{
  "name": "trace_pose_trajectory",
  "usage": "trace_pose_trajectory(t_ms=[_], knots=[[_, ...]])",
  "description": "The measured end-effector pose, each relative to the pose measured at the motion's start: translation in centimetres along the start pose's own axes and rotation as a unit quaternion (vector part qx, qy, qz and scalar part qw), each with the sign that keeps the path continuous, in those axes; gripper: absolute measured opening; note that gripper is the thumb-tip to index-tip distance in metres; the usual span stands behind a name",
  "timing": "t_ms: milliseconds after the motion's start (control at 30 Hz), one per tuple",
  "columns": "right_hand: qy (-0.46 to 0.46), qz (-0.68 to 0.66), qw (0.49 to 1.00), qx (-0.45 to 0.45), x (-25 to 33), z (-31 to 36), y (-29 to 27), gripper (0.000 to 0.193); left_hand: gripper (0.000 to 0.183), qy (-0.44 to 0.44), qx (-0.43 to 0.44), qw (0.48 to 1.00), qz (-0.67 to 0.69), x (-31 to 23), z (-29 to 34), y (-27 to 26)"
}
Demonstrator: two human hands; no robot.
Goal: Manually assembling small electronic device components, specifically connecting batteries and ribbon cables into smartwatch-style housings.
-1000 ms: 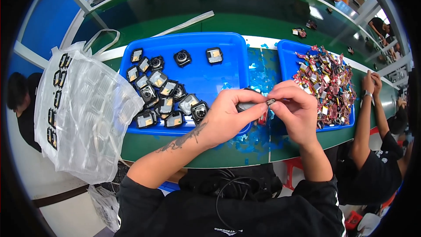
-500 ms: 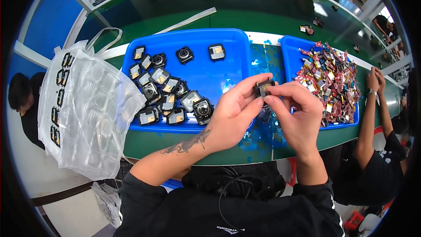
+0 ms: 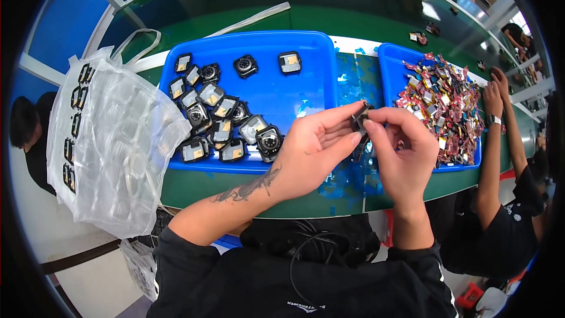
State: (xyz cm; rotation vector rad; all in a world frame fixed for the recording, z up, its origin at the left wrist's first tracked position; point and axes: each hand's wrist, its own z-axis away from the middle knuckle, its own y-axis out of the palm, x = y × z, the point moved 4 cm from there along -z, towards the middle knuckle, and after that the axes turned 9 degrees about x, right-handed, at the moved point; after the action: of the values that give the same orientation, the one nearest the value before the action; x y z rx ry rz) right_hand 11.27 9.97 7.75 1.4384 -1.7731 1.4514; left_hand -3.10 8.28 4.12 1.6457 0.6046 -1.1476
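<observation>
Between my hands I hold a small black smartwatch case [image 3: 361,119], tilted up on its edge. My left hand [image 3: 309,156] grips it between thumb and fingers, with the palm turned up. From the other side, my right hand [image 3: 407,147] pinches it with thumb and forefinger; part of the case is hidden behind the fingertips. Left of my hands, a blue tray [image 3: 300,91] holds several similar watch cases [image 3: 269,141], some lying with their round sensor side up, others showing their inside.
To the right, another blue tray [image 3: 386,65] bears a heap of small red circuit boards and silver parts [image 3: 442,118]. A translucent plastic bag [image 3: 118,153] hangs at the left. Blue film scraps [image 3: 347,185] litter the green table. Beyond runs a green conveyor [image 3: 341,3]; a co-worker's hands [image 3: 495,97] are at the right.
The watch case has turned more onto its edge between my fingers. The co-worker's hands at the right have moved up a little. The whole view has shifted slightly.
</observation>
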Motion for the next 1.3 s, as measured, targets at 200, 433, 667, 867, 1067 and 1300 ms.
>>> trace_pose_trajectory(t_ms=[200, 433, 667, 867, 1067, 1300], knots=[[0.061, -0.074, 0.995, 0.03, -0.4, 0.8, -0.4, 0.009, 0.045, 0.021, 0.007, 1.0, 0.016, 0.3, -0.1, -0.1], [0.031, -0.026, 0.999, 0.033, -0.1, 0.4, -0.6, 0.011, 0.044, 0.012, 0.03, 0.999, -0.025, 0.1, -0.1, 0.0], [0.033, -0.041, 0.998, 0.031, -0.4, 0.5, -0.5, 0.013, 0.044, 0.033, 0.026, 0.997, -0.067, 0.5, 0.1, 0.2], [0.031, -0.024, 0.998, 0.049, -0.4, 0.3, -0.6, 0.014, 0.045, 0.033, 0.018, 0.994, -0.101, 0.7, 0.2, 0.1], [0.028, 0.01, 0.997, 0.064, -0.4, 0.0, -0.8, 0.013, 0.044, 0.038, 0.013, 0.98, -0.194, 0.4, 0.4, 0.2], [0.06, -0.004, 0.998, 0.028, -0.2, 0.3, -0.9, 0.035, 0.042, 0.026, 0.021, 0.975, -0.218, 0.2, 0.4, 0.0]])
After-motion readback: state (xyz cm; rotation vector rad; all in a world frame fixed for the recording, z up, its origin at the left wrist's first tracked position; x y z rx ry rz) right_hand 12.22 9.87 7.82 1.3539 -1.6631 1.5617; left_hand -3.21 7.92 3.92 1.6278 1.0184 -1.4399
